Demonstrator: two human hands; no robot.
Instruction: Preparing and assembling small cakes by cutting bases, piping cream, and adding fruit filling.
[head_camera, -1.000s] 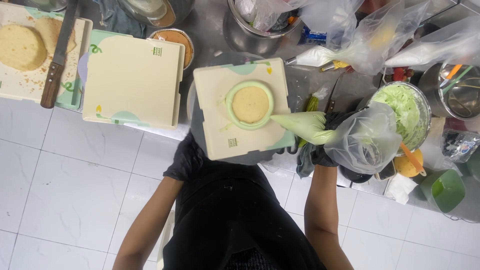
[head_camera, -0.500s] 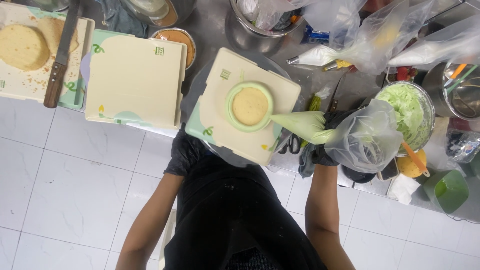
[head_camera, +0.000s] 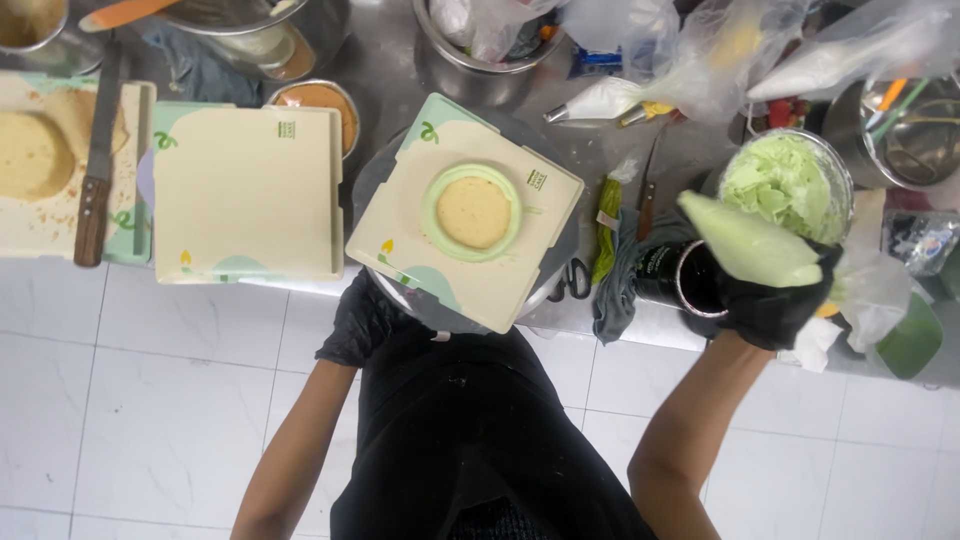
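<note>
The small round sponge (head_camera: 474, 212) sits in the middle of the cream square board (head_camera: 466, 210) on my turntable (head_camera: 560, 262), and it now wears a full ring of pale green cream around its edge, its tan top bare; a second ago my piping tip was down at its right side, and now I have lifted the piping bag (head_camera: 748, 240) away to the right, so I judge the border is closed and this pass is done. The board has also turned, from square-on to one corner pointing at me. My right hand (head_camera: 768, 305), in a black glove, is clenched around the twisted back of the bag, its green cone aimed up and left, held over a dark cup (head_camera: 678, 280) and just beside the tub of green cream (head_camera: 785, 185). My left hand (head_camera: 358, 322), also gloved, rests at the turntable's near edge under the board's left corner; whether it is pinching anything I cannot tell. Farther left lie a blank board (head_camera: 250, 195) and a bare sponge (head_camera: 32, 155) with a knife (head_camera: 95, 190) beside it.
</note>
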